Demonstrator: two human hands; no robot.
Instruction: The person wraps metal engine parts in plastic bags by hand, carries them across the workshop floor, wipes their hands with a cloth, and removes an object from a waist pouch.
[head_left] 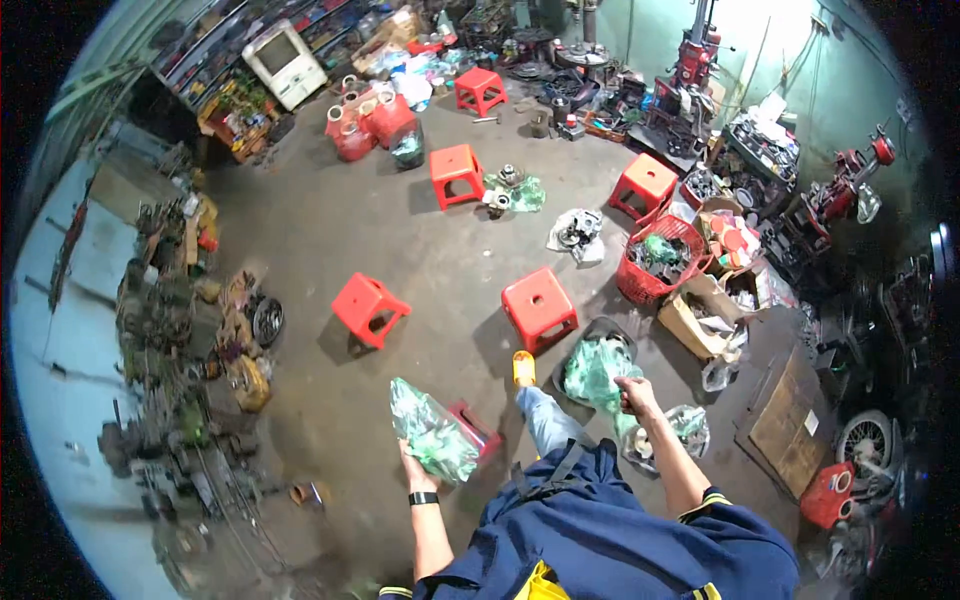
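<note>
My left hand (pixel 413 466) holds a clear green plastic bag (pixel 432 432) from its left and lower side; the bag's contents are hard to make out. Out to the right, my right hand (pixel 636 396) is closed on the edge of another green plastic bag (pixel 598 372), which lies over a dark container (pixel 612 332) on the floor. Just below that hand is a clear bag with metal parts (pixel 688 428). A red stool (pixel 483 430) is partly hidden behind the bag in my left hand.
Red stools stand ahead (pixel 540 306) and to the left (pixel 368 308). On the right are a red basket of parts (pixel 660 262), a cardboard box (pixel 700 318) and a wheel (pixel 868 442). Machine parts (pixel 170 310) line the left wall.
</note>
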